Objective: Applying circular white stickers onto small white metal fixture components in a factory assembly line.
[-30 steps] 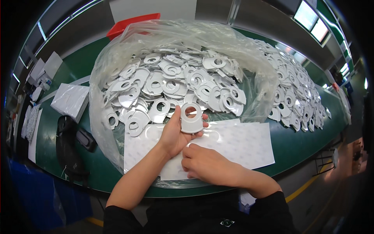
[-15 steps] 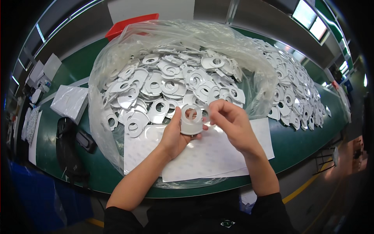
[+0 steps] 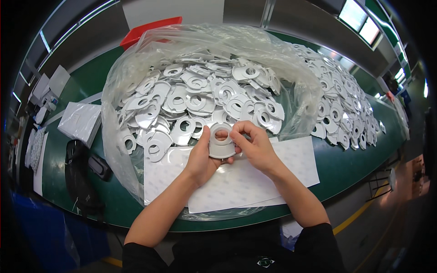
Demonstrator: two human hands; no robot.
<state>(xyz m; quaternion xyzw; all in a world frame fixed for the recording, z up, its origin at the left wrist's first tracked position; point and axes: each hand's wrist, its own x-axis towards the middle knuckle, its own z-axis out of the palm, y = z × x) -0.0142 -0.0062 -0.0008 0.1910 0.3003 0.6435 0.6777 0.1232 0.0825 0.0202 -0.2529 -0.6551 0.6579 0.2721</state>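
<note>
Both hands meet at the centre of the view over a flat grey plastic ring piece. The left hand closes on its lower left edge, thumb on top. The right hand pinches its upper right rim, fingertips at the round hole. The piece sits just above white backing sheets that reach toward 5 o'clock. At 12 o'clock a clear plastic bag heaped with like pieces crowds close against the hands. More pieces spread at 2 o'clock. A black bag lies at 9 o'clock. Bare green table shows at 4 o'clock, near its curved front edge.
</note>
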